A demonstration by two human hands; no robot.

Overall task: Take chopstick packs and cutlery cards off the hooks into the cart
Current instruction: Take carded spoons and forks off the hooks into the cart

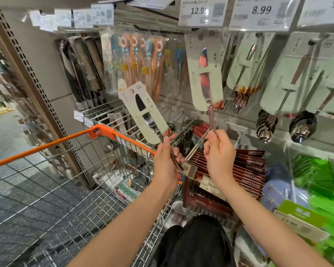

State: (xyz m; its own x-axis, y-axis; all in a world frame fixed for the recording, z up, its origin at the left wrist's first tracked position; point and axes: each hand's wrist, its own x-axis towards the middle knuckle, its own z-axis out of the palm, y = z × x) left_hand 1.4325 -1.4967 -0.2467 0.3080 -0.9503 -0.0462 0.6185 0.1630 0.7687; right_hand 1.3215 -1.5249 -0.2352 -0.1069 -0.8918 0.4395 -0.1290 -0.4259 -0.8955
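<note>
My left hand grips the handle of a knife on a pale green card, free of the hooks and tilted left above the cart's orange rim. My right hand pinches the handle of a second knife card, which still hangs upright under the 12.9 price tag. Fork cards and spoon cards hang to the right. Children's chopstick packs and dark chopstick packs hang to the left. The wire cart holds a few packs near its front.
Red chopstick packs hang on a lower hook with a 39.90 tag right under my hands. Green packs fill the lower right. A perforated shelf upright stands left of the display. Wire shelf baskets jut out behind the cart.
</note>
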